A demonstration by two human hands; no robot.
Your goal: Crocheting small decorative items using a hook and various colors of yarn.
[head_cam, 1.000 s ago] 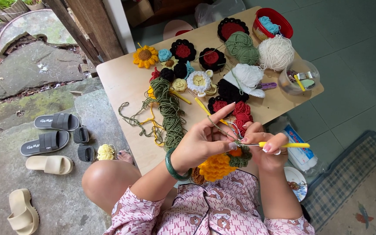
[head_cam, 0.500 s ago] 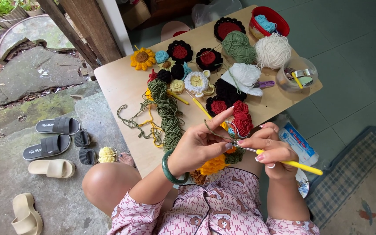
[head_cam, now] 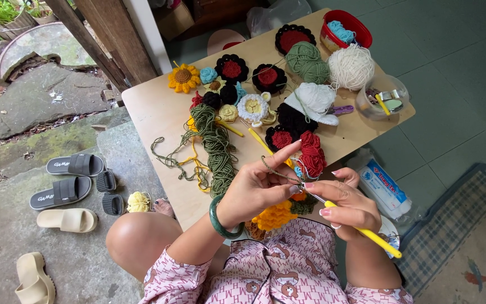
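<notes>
My left hand (head_cam: 257, 188), with a green bangle at the wrist, pinches olive-green yarn (head_cam: 279, 171) with the index finger stretched out. My right hand (head_cam: 347, 202) grips a yellow-handled crochet hook (head_cam: 367, 232), its metal tip at the yarn between both hands. Just below the hands lies an orange and green crocheted piece (head_cam: 277, 215) on my lap. A loose hank of olive-green yarn (head_cam: 215, 146) trails across the wooden table (head_cam: 153, 110) towards my left hand.
Crocheted flowers in black, red, yellow and white cover the table, with green (head_cam: 307, 62) and white (head_cam: 351, 66) yarn balls, a red bowl (head_cam: 349, 28) and a clear tub (head_cam: 382, 98). Sandals (head_cam: 66, 177) lie on the concrete at left. A rug (head_cam: 468, 242) lies at right.
My right hand has tilted the hook so its yellow handle points down-right and drawn the tip in to the yarn. The view has shifted slightly.
</notes>
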